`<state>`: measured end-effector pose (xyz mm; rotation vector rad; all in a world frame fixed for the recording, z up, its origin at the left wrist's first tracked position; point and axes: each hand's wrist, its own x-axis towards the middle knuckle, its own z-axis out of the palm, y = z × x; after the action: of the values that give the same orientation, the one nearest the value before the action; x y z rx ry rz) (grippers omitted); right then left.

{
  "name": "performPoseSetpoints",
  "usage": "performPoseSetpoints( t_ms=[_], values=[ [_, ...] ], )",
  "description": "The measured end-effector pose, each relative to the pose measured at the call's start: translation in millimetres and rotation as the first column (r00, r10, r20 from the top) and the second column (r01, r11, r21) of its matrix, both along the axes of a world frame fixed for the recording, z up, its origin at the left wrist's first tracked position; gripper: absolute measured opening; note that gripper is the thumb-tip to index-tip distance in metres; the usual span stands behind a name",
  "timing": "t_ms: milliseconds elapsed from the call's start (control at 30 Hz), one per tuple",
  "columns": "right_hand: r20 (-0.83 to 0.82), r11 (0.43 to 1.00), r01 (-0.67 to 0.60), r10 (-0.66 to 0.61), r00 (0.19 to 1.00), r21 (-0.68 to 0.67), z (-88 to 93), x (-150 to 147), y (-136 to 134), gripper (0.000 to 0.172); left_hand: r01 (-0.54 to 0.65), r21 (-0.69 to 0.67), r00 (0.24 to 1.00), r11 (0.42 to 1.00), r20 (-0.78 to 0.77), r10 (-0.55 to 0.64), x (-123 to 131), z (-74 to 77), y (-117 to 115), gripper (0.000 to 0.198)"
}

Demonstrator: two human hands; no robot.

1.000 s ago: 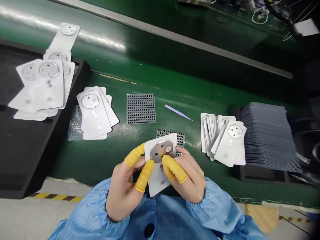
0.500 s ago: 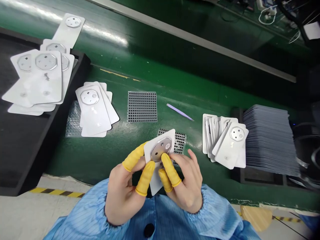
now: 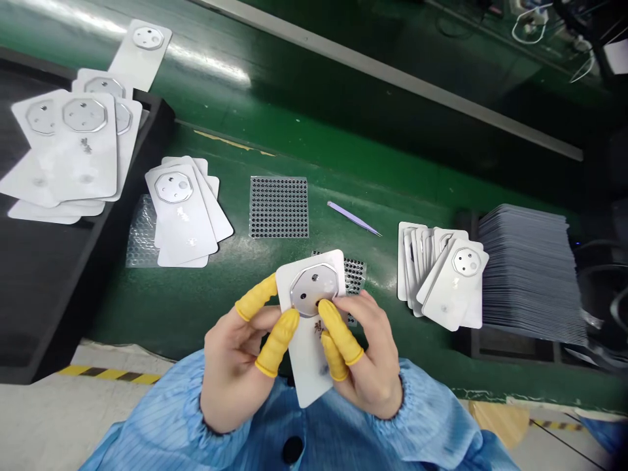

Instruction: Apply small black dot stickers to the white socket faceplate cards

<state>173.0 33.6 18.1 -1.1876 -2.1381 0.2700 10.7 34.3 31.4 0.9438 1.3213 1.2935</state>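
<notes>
A white phone back cover (image 3: 308,360) with a silver octagonal camera plate is held up in front of my body, tilted slightly. My left hand (image 3: 238,373) grips its left edge, with yellow finger cots on two fingers. My right hand (image 3: 370,356) pinches the right edge, its yellow-covered thumb pressed at the lower part of the camera plate. Whether a small part lies under that thumb is hidden. Behind the cover a sheet of small black dots (image 3: 355,278) shows in part. A fuller sheet of black dots (image 3: 279,207) lies farther back, beside purple tweezers (image 3: 353,218).
On the left, a few covers (image 3: 184,219) lie on bubble wrap, and more covers (image 3: 88,170) rest on a black tray (image 3: 44,281). At right sit overlapping covers (image 3: 451,288) against a rack of grey sheets (image 3: 532,275). The green table's (image 3: 186,314) front edge is near my body.
The cover has turned to face me more squarely and tipped down, showing more of its lower half. Both hands still hold it; my left hand has shifted slightly left.
</notes>
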Motion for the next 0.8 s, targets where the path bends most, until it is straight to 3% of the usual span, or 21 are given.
performPoseSetpoints(
  t_ms=[133,600,667,733,800],
  values=[
    [-0.034,1.000,-0.008,0.009,0.999,0.023,1.6,0,-1,0.029,0.052,-0.011,0.990,0.999,0.130,-0.051,1,5.6,1,0.040],
    [-0.077,0.996,-0.069,0.065,0.995,-0.053,3.0,-1,-1,0.040,0.009,-0.081,0.980,0.997,0.200,0.007,-3,8.9,9,0.031],
    [-0.177,0.995,-0.032,0.014,0.984,-0.098,3.7,1,1,0.047,0.018,-0.098,0.970,0.995,0.245,0.006,-4,8.8,9,0.031],
    [-0.357,0.973,0.050,-0.131,0.925,-0.227,4.6,3,5,0.052,0.025,-0.140,0.956,0.990,0.292,0.017,-5,8.3,10,0.032],
    [-0.500,0.890,0.028,-0.281,0.819,-0.455,5.3,4,12,0.048,0.042,-0.160,0.939,0.986,0.343,0.016,-7,7.1,12,0.033]
  ],
)
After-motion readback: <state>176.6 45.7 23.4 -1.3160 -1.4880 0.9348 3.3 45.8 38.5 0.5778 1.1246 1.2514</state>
